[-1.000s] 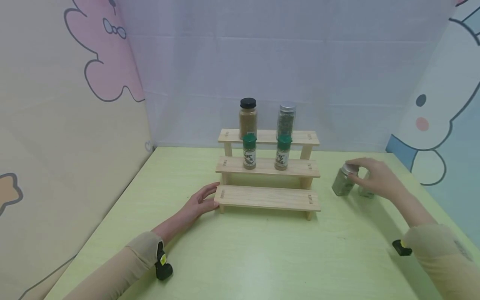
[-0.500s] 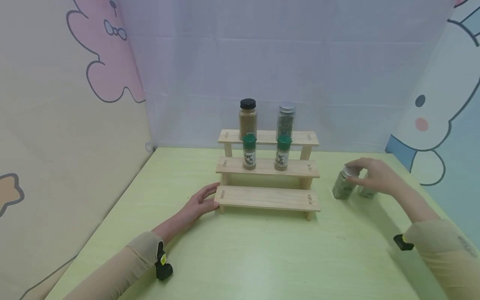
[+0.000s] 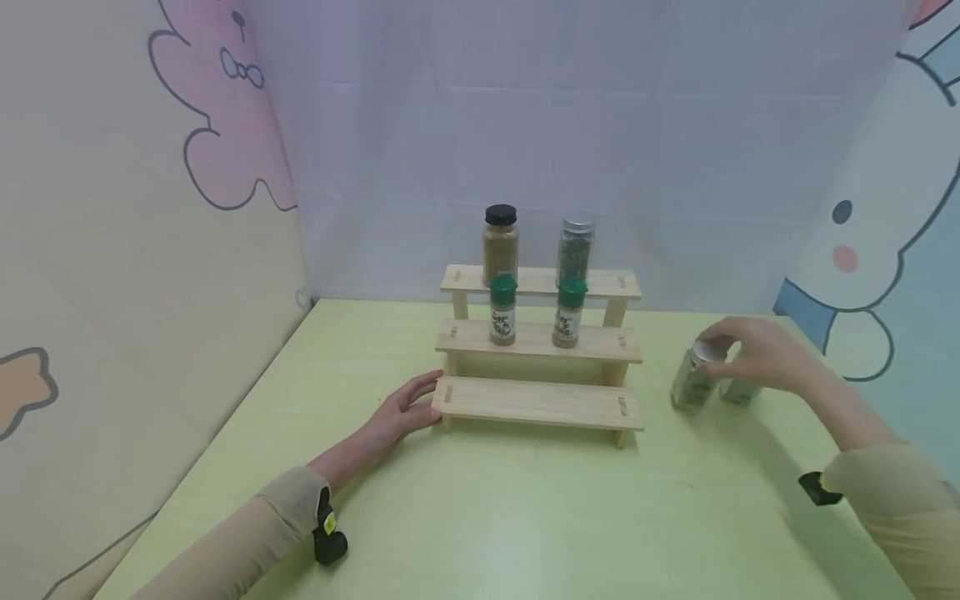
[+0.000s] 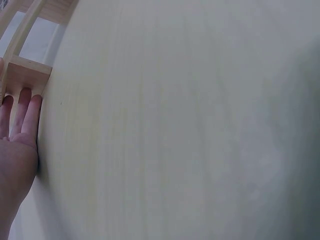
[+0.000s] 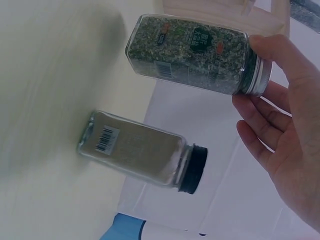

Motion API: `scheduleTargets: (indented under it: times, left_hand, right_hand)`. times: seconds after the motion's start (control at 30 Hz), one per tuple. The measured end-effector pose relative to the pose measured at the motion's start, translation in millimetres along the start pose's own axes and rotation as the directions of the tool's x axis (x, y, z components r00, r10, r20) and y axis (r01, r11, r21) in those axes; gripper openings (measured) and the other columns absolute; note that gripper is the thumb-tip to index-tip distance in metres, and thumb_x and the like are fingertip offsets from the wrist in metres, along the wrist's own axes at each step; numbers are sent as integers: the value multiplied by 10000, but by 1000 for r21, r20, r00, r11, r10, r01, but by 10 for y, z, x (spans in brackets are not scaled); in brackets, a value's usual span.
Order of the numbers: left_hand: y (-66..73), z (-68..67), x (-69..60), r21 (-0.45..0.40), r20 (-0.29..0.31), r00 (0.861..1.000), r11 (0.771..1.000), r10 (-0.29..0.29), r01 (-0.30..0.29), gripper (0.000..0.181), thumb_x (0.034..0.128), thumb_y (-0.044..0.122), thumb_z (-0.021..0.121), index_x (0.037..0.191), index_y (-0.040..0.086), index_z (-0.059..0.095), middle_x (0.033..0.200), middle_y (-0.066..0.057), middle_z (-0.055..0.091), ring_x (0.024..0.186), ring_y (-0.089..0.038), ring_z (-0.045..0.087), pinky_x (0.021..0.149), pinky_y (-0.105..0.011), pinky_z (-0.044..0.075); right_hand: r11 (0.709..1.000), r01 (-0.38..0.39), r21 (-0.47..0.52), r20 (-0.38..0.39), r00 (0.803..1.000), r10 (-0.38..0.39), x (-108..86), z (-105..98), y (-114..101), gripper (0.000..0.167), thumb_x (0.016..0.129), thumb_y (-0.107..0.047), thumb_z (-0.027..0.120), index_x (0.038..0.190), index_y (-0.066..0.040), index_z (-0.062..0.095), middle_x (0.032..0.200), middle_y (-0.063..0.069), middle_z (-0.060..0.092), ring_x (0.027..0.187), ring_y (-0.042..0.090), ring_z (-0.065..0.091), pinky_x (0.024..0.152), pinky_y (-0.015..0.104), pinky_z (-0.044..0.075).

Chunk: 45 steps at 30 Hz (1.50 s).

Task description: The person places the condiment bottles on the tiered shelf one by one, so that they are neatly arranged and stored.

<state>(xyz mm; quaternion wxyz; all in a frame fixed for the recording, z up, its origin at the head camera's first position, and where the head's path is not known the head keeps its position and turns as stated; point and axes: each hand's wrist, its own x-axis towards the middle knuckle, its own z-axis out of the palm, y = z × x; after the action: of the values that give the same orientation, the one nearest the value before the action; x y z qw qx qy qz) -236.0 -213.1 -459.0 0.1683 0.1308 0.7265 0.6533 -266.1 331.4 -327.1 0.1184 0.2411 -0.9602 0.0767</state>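
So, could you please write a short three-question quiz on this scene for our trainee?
1. How many jars stand on the middle shelf?

2. True or false: the left hand is lifting the rack off the table.

3. The neighbouring jar, beside the silver-lidded jar gripped by the right hand, is capped in: (a) green, (b) black, (c) red.

Key: 1. Two. 2. False; it touches one end while the rack stands there. 3. (b).

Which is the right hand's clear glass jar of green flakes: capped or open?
Capped: the right wrist view shows a round silver lid on the clear glass jar, which the right hand grips.
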Motion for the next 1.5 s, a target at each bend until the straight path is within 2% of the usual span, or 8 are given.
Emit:
scheduleTargets:
  times: [0.37,0.63,0.83,1.07,1.2,1.33,1.5]
  left_hand:
    - [15,6,-16,2,8,1000,1000,7,-7,667,973,188,611,1546,294,286,1633,-46,265,1406,-297,458,1148,-466,372]
    - [41,16,-34,3,-3,1000,1000,3,-3,667,971,187,614,1545,292,291,1632,-50,270,1405,-312,458,1149,-486,369]
    - [47,21,-44,7,-5,1000,1000,0,0,663,970,196,615,1542,302,295,1631,-41,274,1403,-304,462,1158,-494,357]
    - [51,24,-43,5,-9,1000,1000,-3,3,657,972,190,614,1538,308,301,1624,-34,287,1389,-281,481,1148,-470,368]
    - [48,25,-45,1,-8,1000,1000,-3,3,657,974,193,613,1540,308,299,1623,-36,289,1399,-287,469,1148,-474,371]
    - [46,27,-49,0,-8,1000,1000,-1,1,655,976,180,607,1542,299,299,1625,-45,286,1402,-300,464,1147,-479,371]
    - [53,25,-50,-1,-7,1000,1000,-1,1,651,979,169,599,1542,296,298,1624,-47,285,1403,-300,462,1144,-471,378]
  right_hand:
    - [997,64,40,-91,994,-60,49,-470,-387,371,712,-276,879,1007,-112,727,879,-67,694,767,-11,546,654,244,463]
    - [989,136,60,-124,984,-128,162,-635,-753,392,723,-271,870,1045,-105,721,918,-55,711,804,14,567,676,231,466]
    - [980,188,71,-121,976,-178,264,-645,-1055,382,752,-255,848,1076,-105,713,941,-34,717,835,91,609,707,278,501]
    - [947,299,119,-84,953,-290,409,-561,-1348,340,795,-227,804,1108,-140,705,930,-86,689,830,43,601,721,285,513]
    - [928,324,185,-29,945,-325,491,-483,-1488,377,820,-215,774,1180,-153,681,998,-85,677,858,44,591,736,289,521]
    - [897,342,281,15,933,-360,587,-398,-1596,417,836,-177,756,1237,-151,648,1097,-51,669,913,77,605,758,299,543]
    - [852,400,338,6,904,-427,713,-283,-1696,431,844,-147,749,1261,-143,638,1123,-28,665,927,89,600,759,287,541]
